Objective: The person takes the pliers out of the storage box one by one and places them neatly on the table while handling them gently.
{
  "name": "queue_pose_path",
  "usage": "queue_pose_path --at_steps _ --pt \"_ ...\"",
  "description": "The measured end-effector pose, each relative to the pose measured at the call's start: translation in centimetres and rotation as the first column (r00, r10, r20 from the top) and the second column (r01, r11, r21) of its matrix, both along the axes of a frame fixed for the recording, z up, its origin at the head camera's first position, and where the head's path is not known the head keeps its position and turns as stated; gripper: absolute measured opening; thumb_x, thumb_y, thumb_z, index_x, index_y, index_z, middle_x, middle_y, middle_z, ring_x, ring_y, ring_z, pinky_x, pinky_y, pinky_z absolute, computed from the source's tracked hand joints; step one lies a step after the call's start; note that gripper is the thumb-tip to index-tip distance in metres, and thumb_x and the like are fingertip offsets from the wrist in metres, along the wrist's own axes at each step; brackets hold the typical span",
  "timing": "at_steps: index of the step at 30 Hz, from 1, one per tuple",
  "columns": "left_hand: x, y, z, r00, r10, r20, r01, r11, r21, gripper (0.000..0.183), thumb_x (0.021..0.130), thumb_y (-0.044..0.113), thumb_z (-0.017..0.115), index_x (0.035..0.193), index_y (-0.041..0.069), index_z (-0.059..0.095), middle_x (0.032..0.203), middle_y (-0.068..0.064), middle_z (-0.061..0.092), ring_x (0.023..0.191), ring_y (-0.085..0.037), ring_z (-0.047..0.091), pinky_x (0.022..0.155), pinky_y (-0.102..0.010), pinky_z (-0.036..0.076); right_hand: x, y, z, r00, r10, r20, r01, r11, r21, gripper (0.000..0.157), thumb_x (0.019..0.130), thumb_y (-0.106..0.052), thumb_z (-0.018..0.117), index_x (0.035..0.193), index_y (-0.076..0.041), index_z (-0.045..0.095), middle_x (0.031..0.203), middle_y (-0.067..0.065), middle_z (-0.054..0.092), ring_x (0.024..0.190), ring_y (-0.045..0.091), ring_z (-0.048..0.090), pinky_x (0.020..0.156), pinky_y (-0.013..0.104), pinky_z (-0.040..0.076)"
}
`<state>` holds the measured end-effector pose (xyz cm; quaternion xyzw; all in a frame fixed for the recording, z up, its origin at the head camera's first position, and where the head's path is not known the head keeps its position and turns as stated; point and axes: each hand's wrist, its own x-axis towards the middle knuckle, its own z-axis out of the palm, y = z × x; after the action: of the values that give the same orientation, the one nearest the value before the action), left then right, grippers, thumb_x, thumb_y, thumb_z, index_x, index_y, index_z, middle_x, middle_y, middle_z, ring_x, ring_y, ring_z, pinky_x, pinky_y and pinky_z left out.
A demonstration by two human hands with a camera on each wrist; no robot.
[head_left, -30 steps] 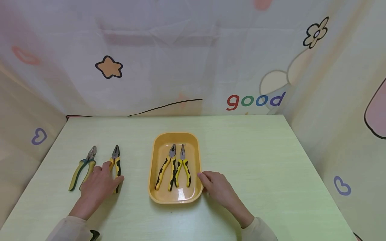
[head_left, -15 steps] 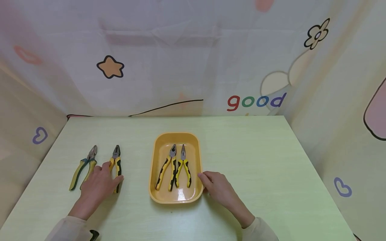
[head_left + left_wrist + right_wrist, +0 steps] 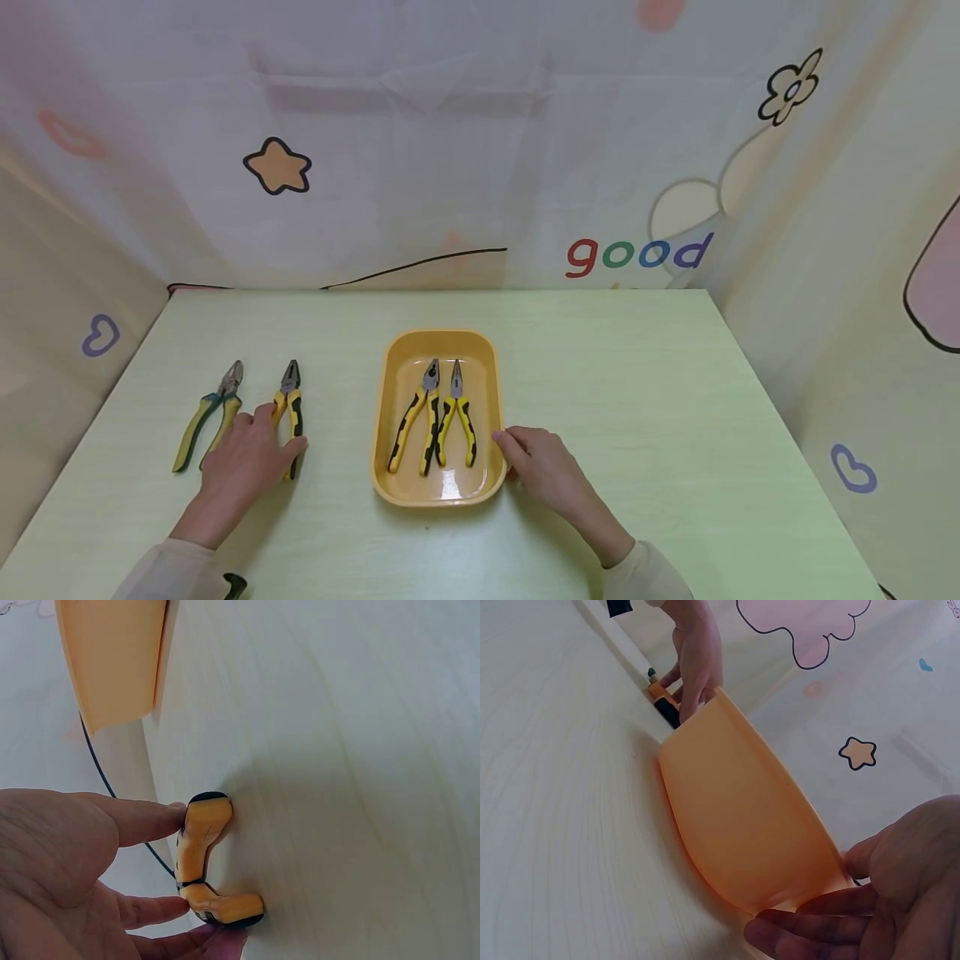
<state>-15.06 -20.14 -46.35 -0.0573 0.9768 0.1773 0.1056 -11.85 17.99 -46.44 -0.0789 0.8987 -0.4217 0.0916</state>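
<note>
My left hand (image 3: 246,458) grips a pair of yellow-and-black combination pliers (image 3: 295,412) on the left of the table. In the left wrist view the thumb lies on one handle and the fingers on the other, with the pliers' handles (image 3: 196,844) spread apart. Near the middle stands a yellow tray (image 3: 450,493); my right hand (image 3: 549,473) holds its right side, thumb at the rim and fingers under the wall, as the right wrist view shows. Inside lie yellow-and-black combination pliers (image 3: 432,417) and smaller needle-nose pliers (image 3: 457,385).
Another pair of pliers with green-and-yellow handles (image 3: 197,425) lies left of my left hand, partly hidden by it. The pale table (image 3: 622,375) stretches to a printed curtain (image 3: 450,167) at the back and sides.
</note>
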Motion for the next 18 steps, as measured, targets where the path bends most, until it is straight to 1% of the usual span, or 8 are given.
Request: queue_pose_path --at_steps 10,18 --pt "0.08 -0.03 -0.12 1.000 0.000 -0.003 0.000 1.000 -0.004 0.076 0.095 0.037 0.069 0.142 -0.013 0.039 0.121 -0.040 0.048 0.097 -0.046 0.057 0.066 -0.055 0.050 0.08 -0.12 0.20 1.000 -0.011 0.009 0.011 1.000 -0.009 0.029 0.108 -0.027 0.053 0.098 -0.009 0.074 0.071 0.001 0.064 0.062 0.012 0.055 0.054 0.026 0.042" --pt "0.10 -0.03 -0.17 1.000 0.002 -0.004 -0.002 1.000 0.000 0.075 0.096 0.036 0.069 0.142 -0.014 0.039 0.122 -0.039 0.049 0.100 -0.046 0.055 0.067 -0.055 0.051 0.11 -0.18 0.23 1.000 -0.010 0.004 0.010 1.000 -0.003 0.030 0.108 -0.026 0.053 0.102 -0.007 0.075 0.071 0.001 0.064 0.063 0.012 0.055 0.055 0.027 0.043"
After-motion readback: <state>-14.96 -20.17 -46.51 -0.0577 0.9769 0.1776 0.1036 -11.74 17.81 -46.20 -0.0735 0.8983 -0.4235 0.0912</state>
